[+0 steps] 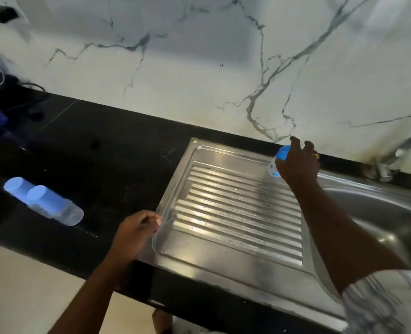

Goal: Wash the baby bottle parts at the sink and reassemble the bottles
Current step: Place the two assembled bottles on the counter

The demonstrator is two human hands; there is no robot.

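Looking down, we see the right hand (296, 165) reaching to the far right corner of the steel drainboard (223, 266), where it lies against a clear baby bottle (274, 168) with a blue cap. The fingers are spread and lifted above the bottle; the thumb is hidden, so we cannot tell whether the hand grasps it. The left hand (134, 232) sits at the drainboard's near left edge with its fingers curled; we cannot tell whether it holds anything. On the black counter (103, 165), well to the left, a second capped bottle (55, 208) stands just beside a third (16, 186). The sink basin (380, 213) and tap (397, 153) lie at the right.
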